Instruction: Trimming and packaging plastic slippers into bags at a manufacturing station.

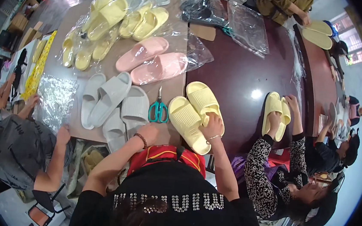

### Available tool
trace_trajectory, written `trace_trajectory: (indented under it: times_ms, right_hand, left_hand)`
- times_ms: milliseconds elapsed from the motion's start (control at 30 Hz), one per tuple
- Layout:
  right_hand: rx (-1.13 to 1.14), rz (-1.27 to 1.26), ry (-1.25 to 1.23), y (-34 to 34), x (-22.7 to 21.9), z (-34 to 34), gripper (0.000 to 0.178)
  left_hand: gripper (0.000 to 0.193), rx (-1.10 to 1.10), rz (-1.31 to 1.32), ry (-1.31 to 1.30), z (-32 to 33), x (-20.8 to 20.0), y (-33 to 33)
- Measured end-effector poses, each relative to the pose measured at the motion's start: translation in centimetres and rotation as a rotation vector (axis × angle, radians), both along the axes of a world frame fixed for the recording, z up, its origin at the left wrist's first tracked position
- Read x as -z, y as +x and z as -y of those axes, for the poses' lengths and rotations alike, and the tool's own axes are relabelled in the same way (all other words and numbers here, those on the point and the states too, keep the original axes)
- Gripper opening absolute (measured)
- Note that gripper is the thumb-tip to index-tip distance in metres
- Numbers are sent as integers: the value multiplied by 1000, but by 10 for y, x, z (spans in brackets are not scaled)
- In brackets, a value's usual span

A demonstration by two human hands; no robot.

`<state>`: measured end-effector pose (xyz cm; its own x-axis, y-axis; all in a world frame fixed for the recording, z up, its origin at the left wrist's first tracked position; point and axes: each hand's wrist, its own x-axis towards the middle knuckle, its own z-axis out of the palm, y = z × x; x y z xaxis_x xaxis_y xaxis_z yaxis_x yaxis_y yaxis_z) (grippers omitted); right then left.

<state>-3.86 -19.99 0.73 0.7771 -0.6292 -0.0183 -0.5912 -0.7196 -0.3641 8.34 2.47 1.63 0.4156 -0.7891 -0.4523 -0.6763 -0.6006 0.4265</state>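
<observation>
A pair of pale yellow slippers [188, 116] lies at the table's front edge. My right hand [215, 126] is closed on the right slipper of this pair [201, 95], its fingers over the footbed behind the ribbed strap. My left hand [147, 134] rests by the front edge, just beside the grey slippers [135, 103]; its fingers are tucked out of sight, so what it holds, if anything, does not show. Between the grey and yellow pairs lie scissors [158, 111] with teal handles, blades pointing away from me.
Farther back lie pink slippers [159, 68] on clear plastic and several bagged yellow slippers [107, 18]. More plastic bags [249, 26] lie at the far side. A co-worker at right handles yellow slippers [277, 115]; another person's hands rest beside a plastic sheet [56, 100] at left.
</observation>
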Motion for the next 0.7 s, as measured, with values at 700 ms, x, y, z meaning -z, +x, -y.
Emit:
trace_trajectory:
  times_ms: [700]
  right_hand:
    - [154, -310, -8, -41, -16, 173, 29]
  left_hand:
    - [55, -697, -1084, -368, 39, 8, 25]
